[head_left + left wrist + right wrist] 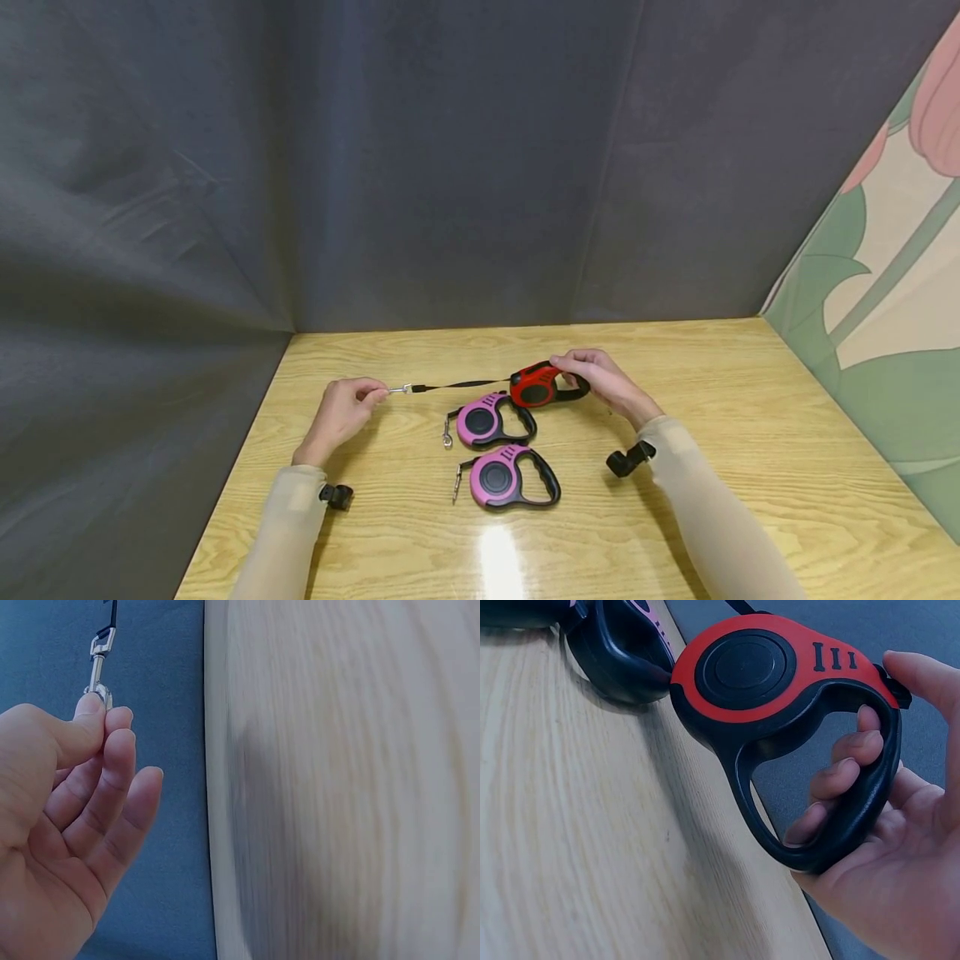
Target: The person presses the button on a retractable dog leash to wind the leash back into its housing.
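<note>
A red and black retractable dog leash [534,385] is held up by its handle in my right hand [600,382]. In the right wrist view the fingers [847,761] curl through the black handle loop, and the thumb presses at the button on top. My left hand [347,414] pinches the silver snap hook [96,673] between thumb and index finger. Between the two hands the black strap [465,384] stretches out in a nearly straight line. Just below the red leash lies a pink and black retractable leash [480,422], with a second pink leash [497,478] nearer the front.
Both pink leashes lie on the wooden table [405,533], their metal clips [447,433] pointing left. Dark grey curtains [450,167] stand behind and at the left. A flower-patterned panel [885,333] borders the right side. Each wrist carries a black strap mount [630,459].
</note>
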Demonstrator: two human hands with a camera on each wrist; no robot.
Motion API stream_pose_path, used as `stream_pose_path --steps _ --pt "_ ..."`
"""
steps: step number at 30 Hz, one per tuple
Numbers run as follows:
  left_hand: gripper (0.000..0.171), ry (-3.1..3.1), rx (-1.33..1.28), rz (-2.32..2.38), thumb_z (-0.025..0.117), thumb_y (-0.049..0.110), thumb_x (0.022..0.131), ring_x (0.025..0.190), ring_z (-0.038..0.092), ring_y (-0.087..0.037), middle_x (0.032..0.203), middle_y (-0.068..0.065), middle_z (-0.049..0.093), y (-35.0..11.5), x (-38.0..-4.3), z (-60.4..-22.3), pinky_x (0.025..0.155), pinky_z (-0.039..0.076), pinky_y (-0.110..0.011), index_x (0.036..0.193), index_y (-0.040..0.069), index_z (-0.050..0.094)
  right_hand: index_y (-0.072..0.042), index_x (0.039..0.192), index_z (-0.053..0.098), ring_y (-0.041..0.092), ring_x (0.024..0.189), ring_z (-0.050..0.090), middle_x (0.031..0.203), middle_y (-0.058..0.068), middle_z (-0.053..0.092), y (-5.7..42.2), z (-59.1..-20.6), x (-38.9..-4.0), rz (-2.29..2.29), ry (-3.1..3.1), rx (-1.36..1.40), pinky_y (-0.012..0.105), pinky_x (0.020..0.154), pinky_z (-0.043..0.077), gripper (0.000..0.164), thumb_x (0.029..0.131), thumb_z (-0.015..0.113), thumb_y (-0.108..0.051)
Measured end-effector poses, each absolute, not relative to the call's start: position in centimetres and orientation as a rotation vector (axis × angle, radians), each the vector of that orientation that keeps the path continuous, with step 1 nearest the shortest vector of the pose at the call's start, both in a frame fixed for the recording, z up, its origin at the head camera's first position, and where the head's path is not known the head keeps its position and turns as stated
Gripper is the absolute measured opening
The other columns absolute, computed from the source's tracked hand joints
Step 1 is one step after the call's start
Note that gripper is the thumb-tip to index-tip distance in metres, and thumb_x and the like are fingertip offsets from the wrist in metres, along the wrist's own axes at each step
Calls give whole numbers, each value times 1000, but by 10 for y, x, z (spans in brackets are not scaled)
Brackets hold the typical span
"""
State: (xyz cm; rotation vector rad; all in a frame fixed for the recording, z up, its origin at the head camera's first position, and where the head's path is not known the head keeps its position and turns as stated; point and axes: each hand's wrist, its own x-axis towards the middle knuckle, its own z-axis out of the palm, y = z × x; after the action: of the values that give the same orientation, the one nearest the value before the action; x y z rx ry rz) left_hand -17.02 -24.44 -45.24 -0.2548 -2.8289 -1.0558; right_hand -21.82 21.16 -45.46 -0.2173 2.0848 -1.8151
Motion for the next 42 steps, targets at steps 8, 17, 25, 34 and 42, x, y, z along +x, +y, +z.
stream_pose_path --steps 8,17,25,34,42 --pt "11 -2820 -273 -1065 74 18 102 80 68 -12 94 -2 82 -238 -172 -452 73 53 -30 104 12 84 -7 78 56 15 71 40 75 0 50 210 -452 -220 -1803 2102 -217 29 70 30 42 105 67 -38" --pt "11 -2818 -278 -1086 74 17 102 80 67 -12 94 -3 82 -233 -173 -450 73 52 -30 104 13 84 -8 77 56 13 68 39 73 -1 50 206 -453 -221 -1819 2095 -209 28 66 28 40 105 68 -34" --pt "12 -2826 -272 -1129 73 16 102 81 67 -13 96 -4 82 -226 -172 -453 71 52 -27 106 13 84 -6 79 56 13 67 39 73 -2 50 204 -453 -220 -1826 2086 -240 27 67 28 40 105 67 -34" --pt "11 -2813 -298 -1148 73 14 102 76 65 -12 96 -4 82 -223 -174 -453 67 50 -26 105 11 84 -9 77 57 12 66 38 71 -3 50 201 -453 -222 -1836 2085 -248 26 65 28 38 105 66 -32" --pt "11 -2796 -352 -1136 73 15 102 72 65 -10 91 -1 81 -220 -178 -452 62 50 -25 103 11 84 -7 77 55 13 68 40 71 -2 49 193 -453 -224 -1834 2085 -274 27 68 30 39 104 67 -33"
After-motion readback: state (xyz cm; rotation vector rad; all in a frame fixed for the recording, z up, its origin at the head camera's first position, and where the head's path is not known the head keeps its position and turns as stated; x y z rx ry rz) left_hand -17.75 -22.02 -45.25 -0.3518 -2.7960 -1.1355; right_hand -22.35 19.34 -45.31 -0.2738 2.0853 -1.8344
